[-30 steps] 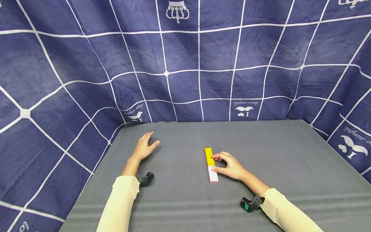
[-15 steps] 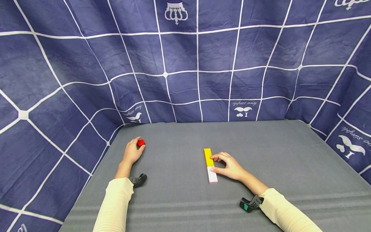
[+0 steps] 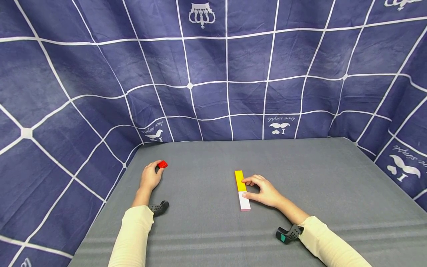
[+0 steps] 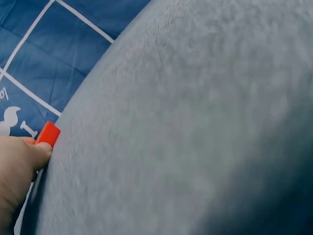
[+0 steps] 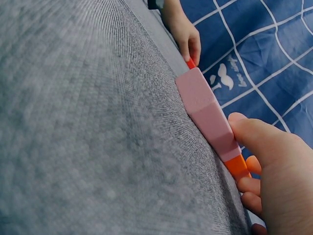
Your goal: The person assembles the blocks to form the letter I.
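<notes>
At the far left of the table, my left hand (image 3: 149, 179) pinches a small red block (image 3: 162, 164) between thumb and fingers. In the left wrist view the thumb lies against the near face of the red block (image 4: 48, 134); the fingers behind are mostly hidden. Near the middle, a yellow block (image 3: 240, 180) and a pale pink block (image 3: 244, 202) lie end to end in a row. My right hand (image 3: 265, 191) rests beside them, its thumb touching the pink block and a fingertip at the yellow one. The right wrist view shows the thumb on the pink block (image 5: 205, 112).
A grey cloth covers the table (image 3: 207, 230), with creases along its near side. Blue curtain (image 3: 213, 96) with white lines rises behind the table and at both sides. A dark wrist device (image 3: 289, 234) sits on the right wrist, and another (image 3: 159, 208) on the left.
My left hand has shifted left and drawn its spread thumb and fingers together on the red block, which was out of sight a second ago. My right hand and the two blocks stay put.
</notes>
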### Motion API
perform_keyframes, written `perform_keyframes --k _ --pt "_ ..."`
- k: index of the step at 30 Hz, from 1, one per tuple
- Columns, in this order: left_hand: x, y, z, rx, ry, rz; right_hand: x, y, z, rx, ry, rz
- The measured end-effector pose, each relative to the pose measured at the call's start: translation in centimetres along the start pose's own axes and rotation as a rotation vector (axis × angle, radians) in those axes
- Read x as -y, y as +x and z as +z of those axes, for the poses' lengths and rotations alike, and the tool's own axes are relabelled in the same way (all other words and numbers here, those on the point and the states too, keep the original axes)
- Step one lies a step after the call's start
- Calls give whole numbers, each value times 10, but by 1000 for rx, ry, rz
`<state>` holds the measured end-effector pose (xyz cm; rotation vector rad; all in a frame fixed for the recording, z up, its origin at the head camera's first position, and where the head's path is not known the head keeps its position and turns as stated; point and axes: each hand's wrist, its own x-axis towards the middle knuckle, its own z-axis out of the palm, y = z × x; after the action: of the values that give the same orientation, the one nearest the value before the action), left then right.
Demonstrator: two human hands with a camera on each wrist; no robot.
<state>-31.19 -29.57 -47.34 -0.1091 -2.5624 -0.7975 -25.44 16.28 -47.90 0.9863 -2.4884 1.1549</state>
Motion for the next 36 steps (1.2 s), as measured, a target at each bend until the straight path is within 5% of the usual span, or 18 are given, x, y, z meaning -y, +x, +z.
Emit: perform_keyframes --k 8,21,36 --pt "-22 7 -1 85 45 -81 -1 1 0 2 -3 0" --pt "-60 19 34 54 -80 1 1 1 1 -4 -10 -14" --pt "-101 25 66 132 -147 40 -1 0 0 -3 -7 -7"
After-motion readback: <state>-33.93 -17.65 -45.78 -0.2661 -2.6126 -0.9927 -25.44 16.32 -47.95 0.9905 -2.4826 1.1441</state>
